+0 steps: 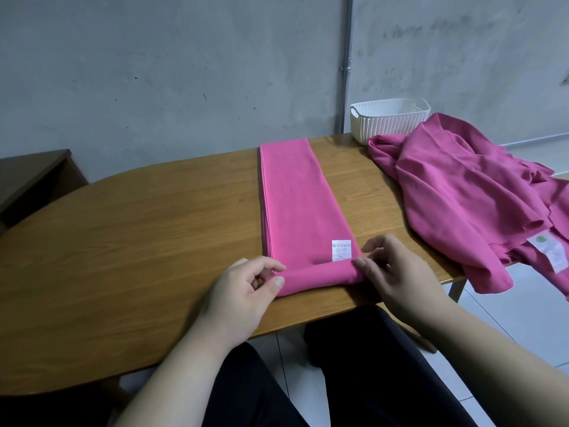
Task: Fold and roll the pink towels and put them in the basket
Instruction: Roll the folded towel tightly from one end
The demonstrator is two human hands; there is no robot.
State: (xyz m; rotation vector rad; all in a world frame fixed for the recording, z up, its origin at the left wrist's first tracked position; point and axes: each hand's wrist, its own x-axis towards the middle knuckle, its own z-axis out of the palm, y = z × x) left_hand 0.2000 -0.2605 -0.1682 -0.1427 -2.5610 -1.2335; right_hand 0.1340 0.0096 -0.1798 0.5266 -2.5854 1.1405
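White basket (389, 126) far behind the towel, off to its right, at the back of the desk (138, 241). Upright, with a handle hole in its left end. Only a bit of white inside wall on show. Bottom hidden, so cannot tell the contents.

Long pink towel (295, 195) folded into a thin strip, flat on the desk, stretched from the near edge to the far edge. Near end curled up into a small roll (317, 277). White tag (341, 250) on top of the towel, just behind the roll, close to the towel's right edge.

Left hand (243, 291) at the towel's near left corner, pinching the left end of the roll between thumb and bent fingers. Right hand (397, 275) at the towel's near right corner, thumb pressed on the right end of the roll, fingers curled above it beside the tag, gripping too. Both forearms bare, reaching in from the near side, one on each side of the towel.

Loose pile (462, 195) of pink cloth to the right of the towel, all crumpled, up against the front of the basket and hanging off the desk edge. Second tag (551, 252) on the pile, far right of the towel.
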